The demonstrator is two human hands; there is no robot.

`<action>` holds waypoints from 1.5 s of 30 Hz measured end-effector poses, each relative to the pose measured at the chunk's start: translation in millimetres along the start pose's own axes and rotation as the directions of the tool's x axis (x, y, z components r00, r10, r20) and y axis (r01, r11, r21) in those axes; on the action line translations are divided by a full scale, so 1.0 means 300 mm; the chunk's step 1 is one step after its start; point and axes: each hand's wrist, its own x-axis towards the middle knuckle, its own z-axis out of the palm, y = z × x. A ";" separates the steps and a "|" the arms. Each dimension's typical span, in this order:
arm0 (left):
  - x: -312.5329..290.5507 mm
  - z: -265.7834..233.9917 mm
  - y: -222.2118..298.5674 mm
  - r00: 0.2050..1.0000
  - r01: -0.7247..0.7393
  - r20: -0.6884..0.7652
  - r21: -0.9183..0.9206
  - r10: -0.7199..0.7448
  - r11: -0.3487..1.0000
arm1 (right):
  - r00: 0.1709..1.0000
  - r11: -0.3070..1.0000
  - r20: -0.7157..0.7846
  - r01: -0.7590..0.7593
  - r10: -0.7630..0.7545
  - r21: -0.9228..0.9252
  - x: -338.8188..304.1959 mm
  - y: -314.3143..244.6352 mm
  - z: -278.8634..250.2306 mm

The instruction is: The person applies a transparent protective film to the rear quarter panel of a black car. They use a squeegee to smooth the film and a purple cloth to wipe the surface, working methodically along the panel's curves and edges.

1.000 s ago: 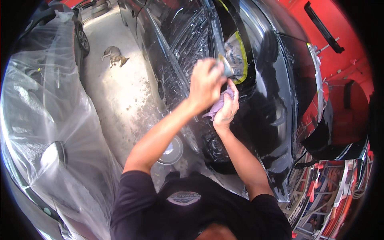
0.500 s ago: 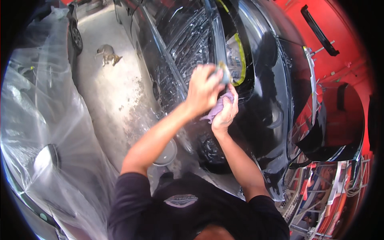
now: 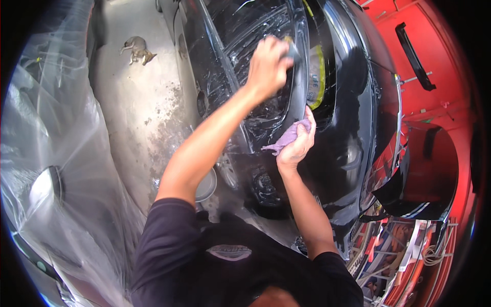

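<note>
My left hand (image 3: 268, 69) is closed round a small grey-blue pad (image 3: 293, 51) with a yellowish edge, blurred by motion. It is at the pillar (image 3: 303, 66) beside the film-covered side window (image 3: 255, 38) of a black car (image 3: 340, 138). Whether the pad touches the panel, I cannot tell. Lower down, my right hand (image 3: 299, 147) holds a crumpled purple cloth (image 3: 287, 138) close to the foot of the pillar. Yellow tape (image 3: 321, 82) edges a printed sheet over the small rear window beside it.
Another vehicle under clear plastic sheeting (image 3: 76, 138) stands at the left. A dog (image 3: 137, 49) lies on the concrete floor (image 3: 135, 102) between the vehicles. Below my left forearm is a grey bucket (image 3: 205, 187). A red panel (image 3: 434, 41) and a rack with parts (image 3: 404, 256) are at the right.
My left hand has moved up along the pillar with the pad, away from my right hand. My right hand still holds the cloth. The view has shifted slightly.
</note>
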 end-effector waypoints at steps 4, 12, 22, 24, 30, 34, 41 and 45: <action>0.029 0.012 0.000 0.995 0.091 0.028 0.030 -0.091 0.995 | 0.999 0.997 0.008 0.032 -0.031 -0.064 0.026 0.028 -0.019; 0.006 0.069 0.026 0.997 -0.059 -0.053 0.033 0.061 0.998 | 1.000 0.998 0.007 0.020 -0.021 0.059 0.017 0.029 -0.003; -0.133 0.003 0.101 0.999 -0.027 0.036 -0.050 0.029 0.998 | 1.000 0.996 -0.010 -0.016 0.017 0.085 0.003 0.012 0.004; 0.033 0.044 0.032 0.999 -0.040 0.028 -0.020 0.040 0.999 | 0.999 0.997 -0.028 0.036 -0.034 0.065 0.016 0.031 0.004; 0.211 0.068 -0.047 1.000 -0.013 -0.024 0.111 0.016 0.994 | 1.000 1.000 0.010 0.027 -0.027 0.008 0.007 0.011 -0.006; -0.175 -0.021 0.151 0.993 -0.071 0.093 0.013 0.069 0.997 | 1.000 0.995 0.003 -0.023 0.023 0.099 -0.014 0.017 -0.006; 0.294 0.048 -0.121 0.994 -0.108 -0.007 0.232 0.113 0.967 | 0.998 0.999 0.052 0.040 -0.038 -0.028 0.005 0.000 0.001; -0.184 -0.049 0.139 0.992 -0.101 0.078 0.038 0.098 0.994 | 1.000 0.987 0.004 -0.005 0.004 0.160 -0.008 0.063 -0.004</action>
